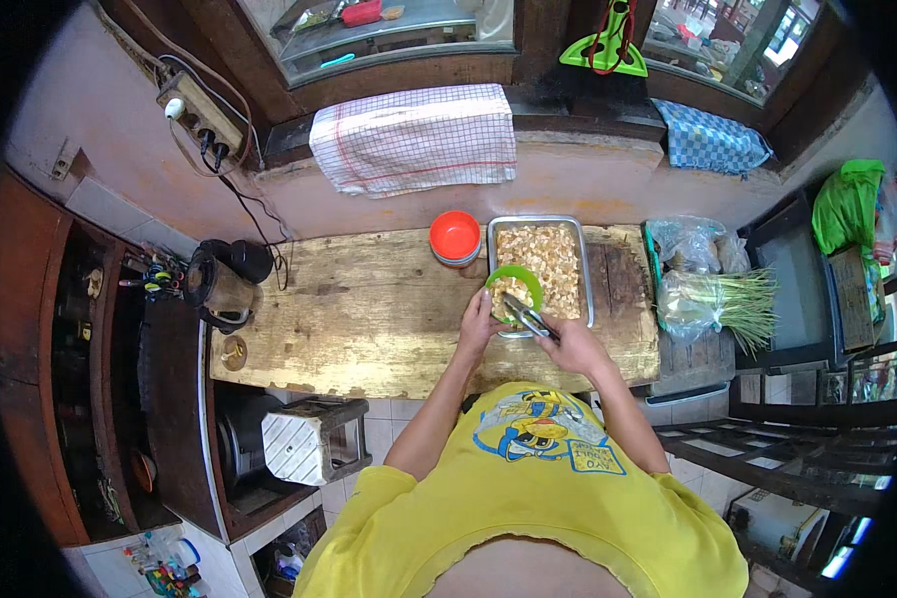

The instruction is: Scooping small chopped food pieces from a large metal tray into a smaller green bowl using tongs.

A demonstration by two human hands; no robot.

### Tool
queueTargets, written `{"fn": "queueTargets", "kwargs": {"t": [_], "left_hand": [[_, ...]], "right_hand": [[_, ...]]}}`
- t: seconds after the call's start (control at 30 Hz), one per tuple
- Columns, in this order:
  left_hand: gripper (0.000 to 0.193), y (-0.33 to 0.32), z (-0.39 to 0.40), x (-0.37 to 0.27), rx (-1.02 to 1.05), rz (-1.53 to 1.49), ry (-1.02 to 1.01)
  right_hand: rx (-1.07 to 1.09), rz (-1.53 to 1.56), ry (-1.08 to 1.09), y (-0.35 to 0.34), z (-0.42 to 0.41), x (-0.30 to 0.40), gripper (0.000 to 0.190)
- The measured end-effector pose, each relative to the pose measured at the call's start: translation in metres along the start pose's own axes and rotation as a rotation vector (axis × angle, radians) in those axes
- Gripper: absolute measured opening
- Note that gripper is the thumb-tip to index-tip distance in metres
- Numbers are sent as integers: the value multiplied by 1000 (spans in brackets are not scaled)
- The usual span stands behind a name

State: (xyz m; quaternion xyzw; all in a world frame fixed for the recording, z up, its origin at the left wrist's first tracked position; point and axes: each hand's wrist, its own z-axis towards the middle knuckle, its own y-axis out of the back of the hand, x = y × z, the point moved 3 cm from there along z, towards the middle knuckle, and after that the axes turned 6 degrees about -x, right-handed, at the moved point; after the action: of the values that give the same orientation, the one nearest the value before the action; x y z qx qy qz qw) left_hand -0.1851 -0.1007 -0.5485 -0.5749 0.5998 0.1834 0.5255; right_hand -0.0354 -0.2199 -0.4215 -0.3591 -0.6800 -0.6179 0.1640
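Observation:
My left hand (478, 323) grips the rim and side of a green plastic bowl (535, 281), which holds pale and golden chopped pieces. My right hand (574, 345) is closed on metal tongs (531, 317), whose tips rest among the pieces in the bowl. The bowl is over the front left part of a rectangular metal tray (587, 275). Small pale and golden food pieces (542, 250) cover the tray. Just left of it stands a stack of bowls, with a red bowl (455, 235) on top.
The wooden table (344, 321) carries a small round dish (234, 351) at its front left. A blender jug (220, 288) stands by the left edge. Bagged long green stalks (744, 306) lie at the right. A checked cloth (418, 142) hangs from the sill behind.

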Motion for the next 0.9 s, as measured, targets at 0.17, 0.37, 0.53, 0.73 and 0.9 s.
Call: {"fn": "queueTargets", "kwargs": {"t": [0.17, 0.37, 0.53, 0.73, 0.9], "left_hand": [[45, 1, -7, -1, -58, 3, 52], [46, -3, -13, -7, -53, 78, 78], [47, 9, -6, 6, -73, 65, 97], [47, 2, -5, 7, -55, 65, 92], [46, 12, 0, 20, -72, 71, 109]], "right_hand": [[-57, 20, 22, 4, -3, -3, 39], [27, -50, -7, 7, -3, 3, 40], [-59, 35, -25, 4, -5, -3, 41], [-55, -2, -15, 3, -8, -11, 43], [-95, 106, -91, 11, -14, -1, 46]]}}
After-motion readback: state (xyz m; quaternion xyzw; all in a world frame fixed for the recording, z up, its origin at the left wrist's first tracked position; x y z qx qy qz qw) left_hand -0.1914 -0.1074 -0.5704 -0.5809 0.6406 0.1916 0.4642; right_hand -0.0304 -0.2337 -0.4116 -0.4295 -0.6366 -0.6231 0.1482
